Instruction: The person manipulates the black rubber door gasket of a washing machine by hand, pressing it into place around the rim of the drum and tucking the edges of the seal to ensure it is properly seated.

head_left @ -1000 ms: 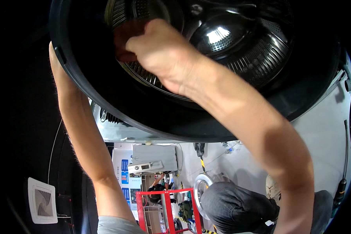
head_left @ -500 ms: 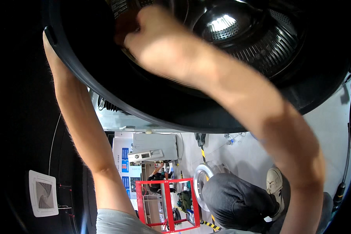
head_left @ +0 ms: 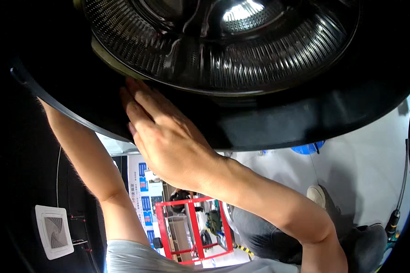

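A shiny perforated metal washing-machine drum (head_left: 278,68) sits inside a large black tub (head_left: 278,123) with a curved outer rim. My right hand (head_left: 164,132) lies over the tub's lower left edge, with its fingers stretched out and pointing up along the dark inner wall. Its fingertips are by a yellowish strip (head_left: 118,66) that follows the drum's edge; contact with the strip cannot be made out. No object shows in this hand. My left forearm (head_left: 77,141) rises along the left and passes behind the tub's rim, which hides my left hand and its fingers.
Below the tub stands a red metal frame (head_left: 194,232) on the pale floor. A person's leg in dark trousers (head_left: 259,239) and a light shoe (head_left: 316,196) are lower right. A blue round object (head_left: 307,148) lies on the floor, and a cable (head_left: 403,191) hangs at far right.
My right hand has come down and out from inside the drum to the tub's edge, its fingers now straight. The tub and drum appear shifted left in view. My left arm stays along the rim.
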